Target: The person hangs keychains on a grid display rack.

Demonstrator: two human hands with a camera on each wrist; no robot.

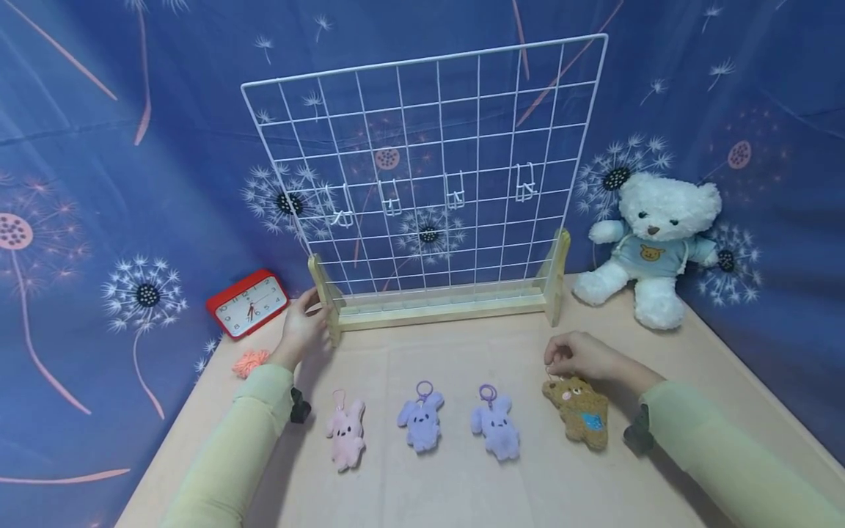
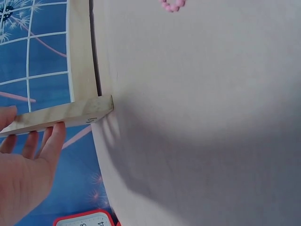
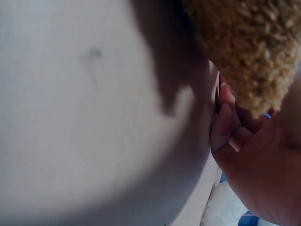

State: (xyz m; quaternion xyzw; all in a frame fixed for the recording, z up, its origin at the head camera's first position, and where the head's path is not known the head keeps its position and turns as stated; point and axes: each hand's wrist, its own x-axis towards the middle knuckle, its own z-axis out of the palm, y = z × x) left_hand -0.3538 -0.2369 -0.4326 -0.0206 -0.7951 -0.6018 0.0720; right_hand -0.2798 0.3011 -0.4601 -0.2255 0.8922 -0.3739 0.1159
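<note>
My left hand [image 1: 304, 328] holds the left wooden upright [image 1: 323, 297] of a white wire grid rack [image 1: 422, 176]. In the left wrist view, the thumb lies on one side of that wood and the fingers [image 2: 57, 139] on the other. My right hand [image 1: 584, 357] pinches the loop at the top of a brown bear plush keychain [image 1: 581, 414]. The bear hangs tilted below the fingertips; its fur fills the top right of the right wrist view. Left of it lie two purple plush keychains [image 1: 499, 433] [image 1: 421, 424] and a pink bunny keychain [image 1: 346, 438].
Several white hooks [image 1: 455, 192] hang in a row on the grid. A red clock [image 1: 249, 303] and a coral yarn bundle [image 1: 251, 363] are at the left. A white teddy bear [image 1: 653, 249] sits at the back right. Patterned blue cloth surrounds the table [image 1: 422, 499].
</note>
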